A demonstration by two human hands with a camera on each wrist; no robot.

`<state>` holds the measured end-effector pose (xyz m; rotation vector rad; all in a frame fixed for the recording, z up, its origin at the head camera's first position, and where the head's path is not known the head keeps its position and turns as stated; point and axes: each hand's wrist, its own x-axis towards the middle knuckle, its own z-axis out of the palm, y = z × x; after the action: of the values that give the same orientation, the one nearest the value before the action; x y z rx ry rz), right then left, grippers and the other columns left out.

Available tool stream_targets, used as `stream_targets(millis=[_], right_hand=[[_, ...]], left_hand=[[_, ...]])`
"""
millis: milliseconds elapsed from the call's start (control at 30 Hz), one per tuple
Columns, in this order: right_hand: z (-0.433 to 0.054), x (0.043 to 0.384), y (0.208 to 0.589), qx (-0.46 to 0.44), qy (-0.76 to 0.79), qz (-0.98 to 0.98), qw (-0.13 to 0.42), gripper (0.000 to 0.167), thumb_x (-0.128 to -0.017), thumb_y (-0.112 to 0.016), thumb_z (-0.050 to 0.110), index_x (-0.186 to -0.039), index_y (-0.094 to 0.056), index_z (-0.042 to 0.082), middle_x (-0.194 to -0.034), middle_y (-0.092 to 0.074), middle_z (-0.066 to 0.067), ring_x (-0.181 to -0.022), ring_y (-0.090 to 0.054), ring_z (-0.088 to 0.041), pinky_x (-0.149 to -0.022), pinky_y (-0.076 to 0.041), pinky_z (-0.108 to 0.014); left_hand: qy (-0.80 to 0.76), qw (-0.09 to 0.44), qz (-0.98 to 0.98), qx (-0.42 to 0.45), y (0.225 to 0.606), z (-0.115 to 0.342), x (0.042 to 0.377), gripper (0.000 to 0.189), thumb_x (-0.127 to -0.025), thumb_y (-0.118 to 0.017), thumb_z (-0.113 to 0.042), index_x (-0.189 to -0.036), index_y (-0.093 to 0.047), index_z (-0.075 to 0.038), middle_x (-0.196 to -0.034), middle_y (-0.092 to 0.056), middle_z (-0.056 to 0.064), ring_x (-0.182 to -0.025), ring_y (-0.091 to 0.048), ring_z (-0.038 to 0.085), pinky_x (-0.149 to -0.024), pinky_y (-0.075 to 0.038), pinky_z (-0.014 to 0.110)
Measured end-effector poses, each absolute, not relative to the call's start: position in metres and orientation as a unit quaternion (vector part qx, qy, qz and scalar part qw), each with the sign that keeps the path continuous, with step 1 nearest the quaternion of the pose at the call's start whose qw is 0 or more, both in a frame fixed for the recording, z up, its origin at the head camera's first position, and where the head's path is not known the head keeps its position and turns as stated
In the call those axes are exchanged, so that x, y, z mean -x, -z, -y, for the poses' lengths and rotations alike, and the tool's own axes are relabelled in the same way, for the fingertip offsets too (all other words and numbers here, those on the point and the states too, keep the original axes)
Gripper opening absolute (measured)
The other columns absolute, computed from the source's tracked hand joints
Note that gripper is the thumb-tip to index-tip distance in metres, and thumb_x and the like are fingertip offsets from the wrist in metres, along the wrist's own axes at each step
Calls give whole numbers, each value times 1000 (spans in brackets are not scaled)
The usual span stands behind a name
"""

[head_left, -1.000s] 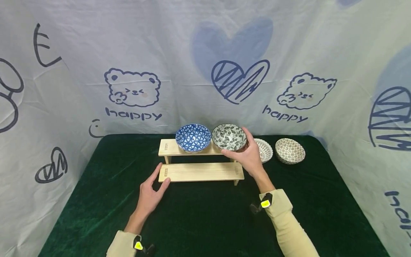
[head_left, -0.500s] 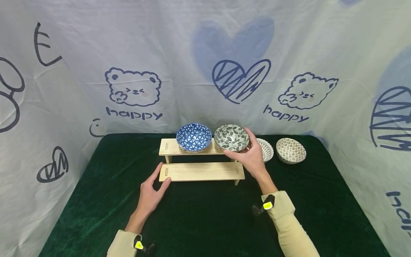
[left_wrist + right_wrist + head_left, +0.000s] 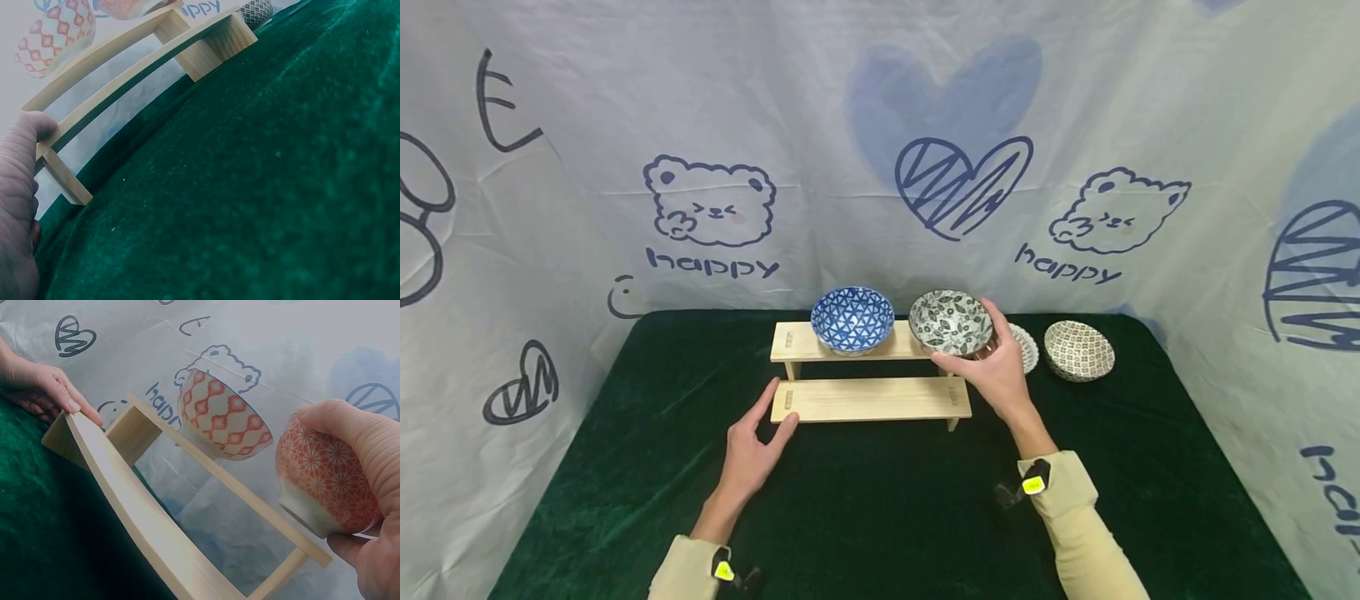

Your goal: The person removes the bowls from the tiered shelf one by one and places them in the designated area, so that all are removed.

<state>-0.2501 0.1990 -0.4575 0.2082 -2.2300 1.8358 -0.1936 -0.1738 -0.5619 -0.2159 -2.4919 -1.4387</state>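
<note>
My right hand [image 3: 1000, 377] grips a bowl [image 3: 949, 323] by its right side, thumb low in front. Dark leaves cover its inside; its outside [image 3: 328, 478] is red with a flower pattern in the right wrist view. The bowl is at the right end of the upper shelf of a two-tier wooden stand [image 3: 872, 400]; whether its foot touches the wood I cannot tell. A blue triangle-patterned bowl [image 3: 852, 320] stands on that shelf to its left. My left hand [image 3: 751, 457] holds the lower shelf's left end, its thumb [image 3: 39, 126] at the front edge.
Right of the stand, a white patterned bowl [image 3: 1027, 350] is partly hidden behind my right hand. Farther right sits a beige checked bowl [image 3: 1078, 352]. Dark green cloth [image 3: 880, 517] covers the table, and a printed white curtain [image 3: 820, 125] hangs behind.
My right hand has moved a little to the right with the leaf-patterned bowl, widening the gap to the blue bowl and covering more of the white bowl. The left hand stays at the stand.
</note>
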Motion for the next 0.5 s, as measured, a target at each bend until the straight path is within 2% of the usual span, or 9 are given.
stream_targets(millis=[500], right_hand=[[-210,239,458,-56,-622,769,135,105,-77,-92,9,-162,-30,4,-159,-39,-17,-141,-46,-32,-118,-41,-53]], left_hand=[[493,122,858,72,563,175,194,69,-101,-72,-32,-160,-44,-11,-162,-45,7,-149,-44,32,-120,-36,58]])
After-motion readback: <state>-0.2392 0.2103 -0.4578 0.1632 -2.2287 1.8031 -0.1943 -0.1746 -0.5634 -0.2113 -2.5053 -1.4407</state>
